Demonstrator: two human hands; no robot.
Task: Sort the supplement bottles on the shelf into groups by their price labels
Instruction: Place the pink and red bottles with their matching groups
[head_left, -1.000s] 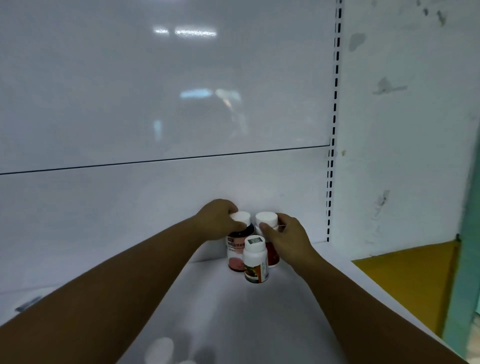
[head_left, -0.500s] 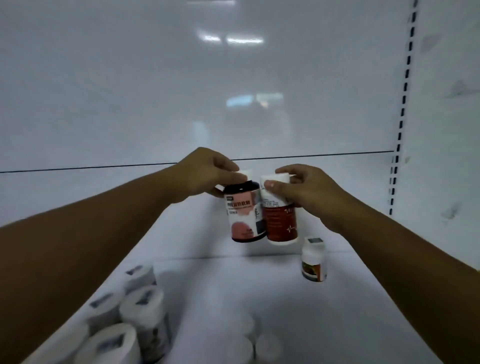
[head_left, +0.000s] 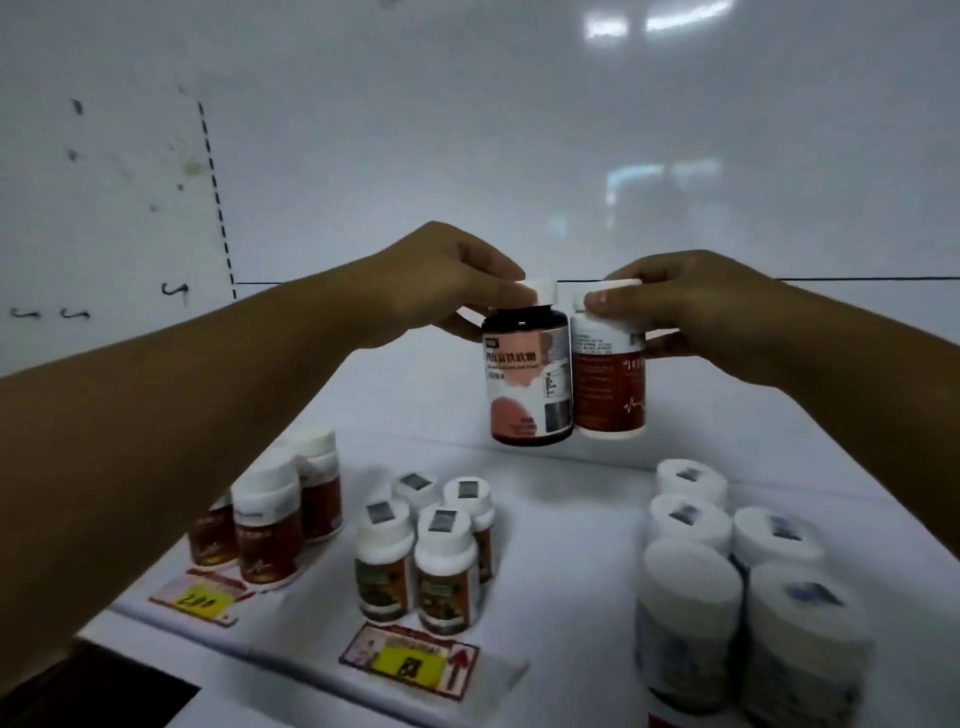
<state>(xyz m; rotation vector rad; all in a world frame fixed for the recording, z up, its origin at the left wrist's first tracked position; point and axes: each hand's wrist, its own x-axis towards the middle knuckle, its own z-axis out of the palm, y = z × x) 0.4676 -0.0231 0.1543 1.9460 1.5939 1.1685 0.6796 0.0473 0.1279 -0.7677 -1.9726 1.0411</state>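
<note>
Left hand (head_left: 447, 280) grips the dark bottle (head_left: 527, 376) by its cap; right hand (head_left: 691, 306) grips the white-and-red bottle (head_left: 609, 379) likewise. Both bottles hang touching above the shelf (head_left: 566, 519), at 12 o'clock from the small-bottle cluster (head_left: 423, 545).

Your two held bottles, the dark bottle (head_left: 529, 374) and the white bottle (head_left: 609, 371), hang side by side, touching, clear above the shelf (head_left: 566, 525). Bare shelf lies beneath and behind them, back to the rear panel. A lane runs forward between the small-bottle cluster (head_left: 426, 545) and the white-capped group (head_left: 727, 582) at right. At left, the red-label bottles (head_left: 270, 525) block your path; price tags (head_left: 410, 662) lie flat along the front edge.
</note>
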